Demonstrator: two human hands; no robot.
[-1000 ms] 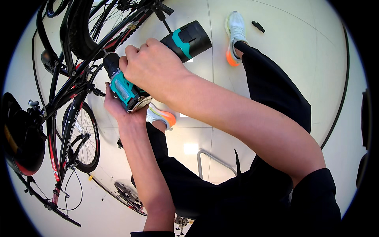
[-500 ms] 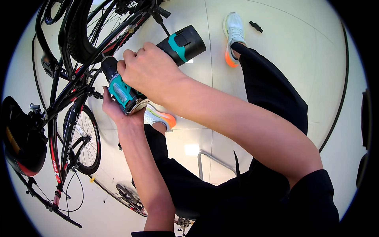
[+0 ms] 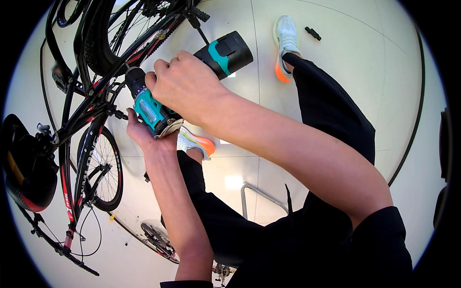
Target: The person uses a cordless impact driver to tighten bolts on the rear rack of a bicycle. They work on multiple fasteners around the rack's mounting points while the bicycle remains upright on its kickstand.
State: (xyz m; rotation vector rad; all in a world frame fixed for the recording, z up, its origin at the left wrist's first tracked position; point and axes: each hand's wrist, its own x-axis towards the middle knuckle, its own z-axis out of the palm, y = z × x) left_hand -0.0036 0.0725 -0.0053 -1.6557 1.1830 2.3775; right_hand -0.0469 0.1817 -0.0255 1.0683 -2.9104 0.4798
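Note:
A teal and black cordless drill points its nose at the black bicycle frame on my left. My right hand is wrapped around the drill's grip, with its black battery sticking out behind. Under the drill body my left hand cups it from below. The drill's tip is hidden where it meets the frame tubes.
The bicycle lies with a spoked wheel and a dark saddle at far left. My legs in black trousers and white-orange shoes stretch over the pale tiled floor. A small black part lies near the far shoe. A metal stand bar sits below.
Both hands and the drill have shifted slightly up and left, closer against the bicycle frame. The grip on the drill is unchanged.

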